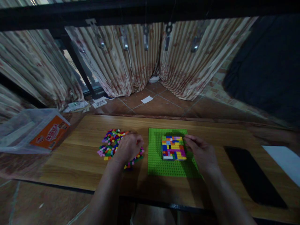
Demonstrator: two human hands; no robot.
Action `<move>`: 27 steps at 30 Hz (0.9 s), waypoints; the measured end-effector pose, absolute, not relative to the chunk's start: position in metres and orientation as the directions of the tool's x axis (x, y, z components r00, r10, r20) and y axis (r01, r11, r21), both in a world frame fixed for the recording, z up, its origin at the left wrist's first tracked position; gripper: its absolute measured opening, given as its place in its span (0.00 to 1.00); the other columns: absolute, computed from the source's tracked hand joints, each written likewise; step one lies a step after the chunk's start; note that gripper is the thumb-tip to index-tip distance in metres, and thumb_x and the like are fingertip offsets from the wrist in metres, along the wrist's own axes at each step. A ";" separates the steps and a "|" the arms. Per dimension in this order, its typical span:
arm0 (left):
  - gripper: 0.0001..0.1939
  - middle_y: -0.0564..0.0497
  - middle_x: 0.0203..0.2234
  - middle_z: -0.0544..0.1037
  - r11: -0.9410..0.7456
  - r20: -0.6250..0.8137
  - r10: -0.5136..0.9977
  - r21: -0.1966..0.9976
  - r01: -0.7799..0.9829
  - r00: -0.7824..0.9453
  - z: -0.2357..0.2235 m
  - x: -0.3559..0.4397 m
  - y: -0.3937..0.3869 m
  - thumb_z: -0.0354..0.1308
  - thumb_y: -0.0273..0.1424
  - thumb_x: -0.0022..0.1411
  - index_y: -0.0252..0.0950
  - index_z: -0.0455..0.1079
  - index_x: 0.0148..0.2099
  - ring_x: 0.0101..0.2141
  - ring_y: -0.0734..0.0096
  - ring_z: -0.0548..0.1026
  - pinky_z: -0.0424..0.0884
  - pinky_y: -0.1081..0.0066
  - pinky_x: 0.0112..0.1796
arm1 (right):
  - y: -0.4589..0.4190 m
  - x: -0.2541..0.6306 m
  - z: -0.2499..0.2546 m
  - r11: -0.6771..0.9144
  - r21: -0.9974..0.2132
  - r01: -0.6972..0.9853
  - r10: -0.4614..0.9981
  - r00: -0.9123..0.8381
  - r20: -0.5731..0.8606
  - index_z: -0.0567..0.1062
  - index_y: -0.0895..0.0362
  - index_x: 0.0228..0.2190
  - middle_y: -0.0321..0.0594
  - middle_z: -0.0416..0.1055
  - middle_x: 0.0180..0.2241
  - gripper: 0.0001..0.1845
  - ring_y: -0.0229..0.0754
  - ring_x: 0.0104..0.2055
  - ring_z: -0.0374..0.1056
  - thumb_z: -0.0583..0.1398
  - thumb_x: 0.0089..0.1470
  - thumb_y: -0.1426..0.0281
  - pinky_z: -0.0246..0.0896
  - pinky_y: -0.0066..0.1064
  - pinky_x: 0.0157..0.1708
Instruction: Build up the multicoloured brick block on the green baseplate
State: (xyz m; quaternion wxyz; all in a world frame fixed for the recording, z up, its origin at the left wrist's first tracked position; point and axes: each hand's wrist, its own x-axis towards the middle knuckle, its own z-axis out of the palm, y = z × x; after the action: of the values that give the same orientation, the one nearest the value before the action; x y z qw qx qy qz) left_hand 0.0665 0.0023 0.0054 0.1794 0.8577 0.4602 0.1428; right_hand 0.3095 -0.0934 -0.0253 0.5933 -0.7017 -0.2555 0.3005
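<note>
A green studded baseplate (156,167) lies on the table, carrying a flat square block of many-coloured toy bricks (173,148). Left of the plate a loose heap of small toy bricks (110,143) is spread out. My left hand (130,147) hovers at the heap's right side with its fingers curled and partly covers it; whatever is in the fingers is hidden. At the block's upper right edge, my right hand (202,153) has its thumb and fingers drawn together, close to the bricks. Whether it pinches a brick or touches the block cannot be made out.
A clear plastic box (28,131) with an orange label stands at the table's left end. To the right lie a black flat slab (254,175) and a white sheet (284,161). Curtains (131,62) hang behind the wooden table (70,162), with papers (78,106) on the floor.
</note>
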 end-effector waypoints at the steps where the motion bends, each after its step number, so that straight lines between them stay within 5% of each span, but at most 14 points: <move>1: 0.09 0.50 0.26 0.77 -0.504 0.077 0.834 0.507 0.699 0.546 0.007 0.069 0.001 0.53 0.27 0.59 0.36 0.74 0.29 0.31 0.68 0.75 0.68 0.71 0.36 | -0.093 0.310 -0.025 -0.159 -0.987 0.004 0.716 0.689 -0.113 0.80 0.58 0.33 0.41 0.77 0.28 0.21 0.40 0.29 0.69 0.67 0.37 0.57 0.64 0.32 0.28; 6: 0.11 0.53 0.27 0.79 -0.380 0.057 0.823 0.795 0.473 0.565 0.006 0.097 -0.015 0.53 0.33 0.62 0.36 0.75 0.36 0.29 0.72 0.75 0.68 0.75 0.31 | -0.092 0.311 -0.026 -0.157 -0.987 0.021 0.725 0.682 -0.101 0.80 0.59 0.33 0.41 0.77 0.28 0.23 0.41 0.29 0.69 0.67 0.37 0.55 0.64 0.33 0.28; 10: 0.10 0.54 0.29 0.80 -0.340 0.096 0.837 0.863 0.374 0.538 0.002 0.124 -0.029 0.54 0.33 0.63 0.37 0.76 0.35 0.31 0.72 0.76 0.70 0.75 0.34 | -0.092 0.309 -0.024 -0.132 -0.991 0.003 0.732 0.675 -0.096 0.81 0.58 0.32 0.41 0.78 0.30 0.21 0.42 0.30 0.70 0.67 0.38 0.57 0.65 0.34 0.31; 27: 0.08 0.52 0.34 0.81 -0.537 0.239 0.824 0.618 0.574 0.514 -0.002 0.161 -0.045 0.53 0.30 0.65 0.40 0.74 0.38 0.36 0.68 0.77 0.69 0.70 0.39 | -0.097 0.308 -0.018 -0.128 -0.991 -0.024 0.770 0.628 -0.114 0.80 0.57 0.33 0.41 0.79 0.32 0.17 0.43 0.34 0.72 0.66 0.41 0.60 0.66 0.35 0.36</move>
State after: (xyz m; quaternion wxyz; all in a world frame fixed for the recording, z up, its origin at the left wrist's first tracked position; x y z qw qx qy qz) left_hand 0.1605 -0.0448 -0.0018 0.2388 0.8366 0.4177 0.2620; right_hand 0.3084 -0.0966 -0.0181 0.5994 -0.6742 -0.2767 0.3309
